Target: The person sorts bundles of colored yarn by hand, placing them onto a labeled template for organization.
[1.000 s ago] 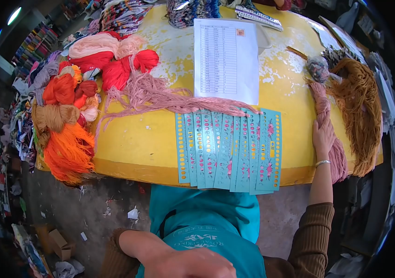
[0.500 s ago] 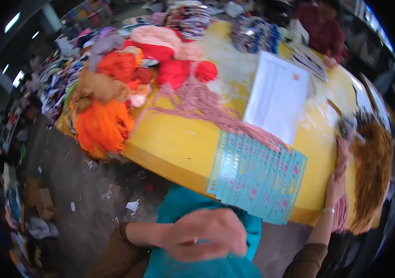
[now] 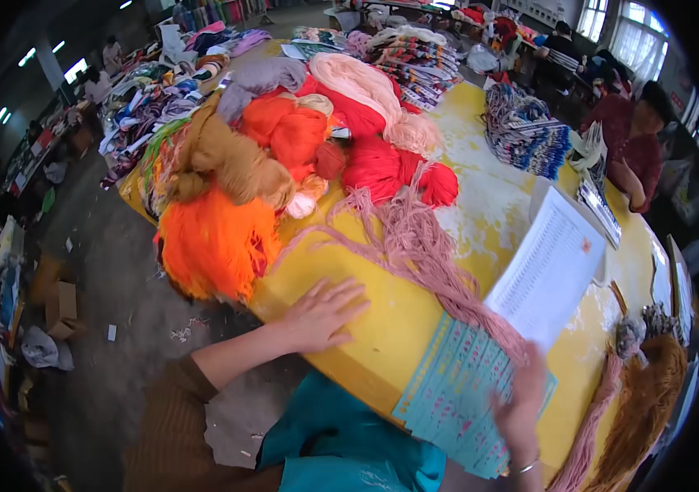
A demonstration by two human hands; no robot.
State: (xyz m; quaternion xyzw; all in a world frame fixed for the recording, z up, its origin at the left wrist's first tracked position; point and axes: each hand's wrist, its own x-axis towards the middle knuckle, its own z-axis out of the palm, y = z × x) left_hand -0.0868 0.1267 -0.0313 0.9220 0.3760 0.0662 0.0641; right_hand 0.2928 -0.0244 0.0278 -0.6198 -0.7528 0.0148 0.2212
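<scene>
On my feed the teal cards [image 3: 464, 394] are fanned on the yellow table [image 3: 398, 328], pink yarn [image 3: 427, 250] lying across their far edge. Left hand [image 3: 322, 315] is flat, fingers apart, left of the cards. Right hand [image 3: 518, 402] is a blur over their right side, I can't tell if it's gripping.

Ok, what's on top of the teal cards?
Pink yarn crosses the upper ends of the teal cards. The blurred right hand hides part of their right side; contact is unclear. Card surfaces beneath are hidden.
</scene>
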